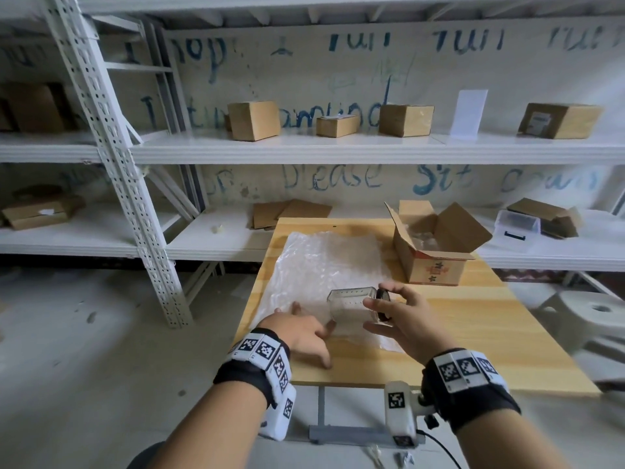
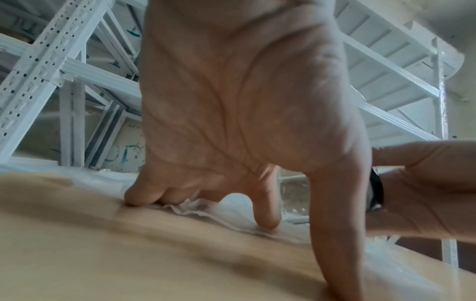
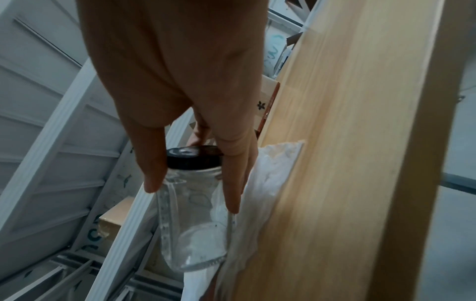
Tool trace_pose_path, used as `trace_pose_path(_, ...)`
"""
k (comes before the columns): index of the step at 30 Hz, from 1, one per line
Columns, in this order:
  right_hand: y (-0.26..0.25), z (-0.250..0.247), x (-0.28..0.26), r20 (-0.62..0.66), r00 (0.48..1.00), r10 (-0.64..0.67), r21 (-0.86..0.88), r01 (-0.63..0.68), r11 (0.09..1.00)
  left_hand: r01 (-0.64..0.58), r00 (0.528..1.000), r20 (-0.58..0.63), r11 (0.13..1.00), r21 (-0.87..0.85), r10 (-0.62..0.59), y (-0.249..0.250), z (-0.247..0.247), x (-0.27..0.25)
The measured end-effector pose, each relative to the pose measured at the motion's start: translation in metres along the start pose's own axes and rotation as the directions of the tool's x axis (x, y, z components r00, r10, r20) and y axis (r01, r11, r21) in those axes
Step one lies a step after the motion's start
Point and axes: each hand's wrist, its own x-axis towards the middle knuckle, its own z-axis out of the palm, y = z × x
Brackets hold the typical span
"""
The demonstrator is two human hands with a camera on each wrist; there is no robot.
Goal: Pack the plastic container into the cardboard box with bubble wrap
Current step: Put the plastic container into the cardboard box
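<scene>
Left hand (image 1: 306, 333) presses spread, straight fingers down near the worktop's front edge; right hand (image 1: 397, 319) curls fingers around something, both forearms extended.

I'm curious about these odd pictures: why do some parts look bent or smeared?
Head view: wide lens bows the shelving and softens the edges. Left wrist view: the table is smeared under the left hand. Right wrist view: tilted, dim; the clear container stays readable.

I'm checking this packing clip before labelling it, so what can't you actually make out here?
- Inside of the cardboard box, head view: its walls and flaps hide most of it.
- Left hand fingers on the bubble wrap, left wrist view: blurred.
- Plastic container lid, head view: the right hand covers it.
</scene>
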Motion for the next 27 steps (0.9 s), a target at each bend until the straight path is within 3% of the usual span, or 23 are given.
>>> trace_pose_path(6, 0.006, -0.009, 0.003, -0.009, 0.999, 0.038, -0.002, -0.038, 0.999, -0.054, 0.998, 0.011, 0.994, -0.096, 0.056, -0.001, 0.001, -0.006)
trace_pose_path(13, 0.011, -0.01, 0.017, -0.073, 0.997, 0.017, -0.01, -0.018, 1.0, -0.046, 0.999, 0.027, 0.998, -0.035, 0.047, -0.009, 0.001, 0.008)
trace_pose_path(15, 0.012, -0.01, 0.019, -0.089, 0.996, -0.022, -0.059, 0.017, 0.998, -0.035, 0.999, 0.0, 0.985, -0.167, 0.035, -0.014, -0.003, 0.015)
trace_pose_path(18, 0.012, -0.012, 0.019, -0.097, 0.994, -0.045, -0.102, 0.035, 0.994, -0.037, 0.992, -0.125, 0.941, -0.336, -0.006, -0.025, -0.011, 0.025)
trace_pose_path(27, 0.006, -0.016, 0.018, -0.07, 0.995, -0.066, -0.167, 0.054, 0.984, -0.111, 0.862, -0.497, 0.924, -0.365, -0.093, -0.052, 0.002, 0.042)
